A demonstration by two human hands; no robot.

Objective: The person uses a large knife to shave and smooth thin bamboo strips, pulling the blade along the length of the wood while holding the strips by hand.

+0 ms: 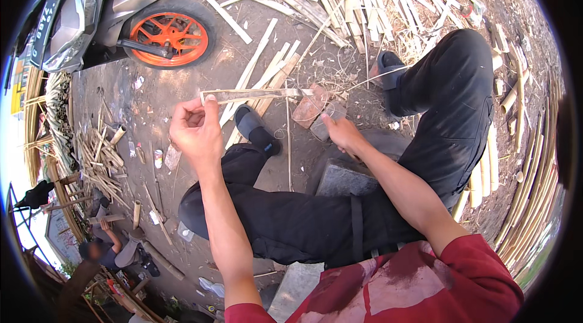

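My left hand [197,133] pinches one end of a thin, flat bamboo strip [249,95] between thumb and fingers. The strip reaches level to the right, its far end above a reddish brick [308,107]. My right hand [344,134] is closed, thumb on top, beside a greyish brick [328,121]; whatever is inside its fingers is hidden. Between my legs, below the right hand, sits a grey stone block [343,178]. Split bamboo slats [273,83] lie on the ground behind the held strip.
A motorcycle with an orange front wheel [170,38] stands at the far left. Heaped bamboo strips [358,4] spread at the back, with bamboo scraps [100,162] on the left. Long poles [531,183] line the right. Another person [118,250] is at lower left.
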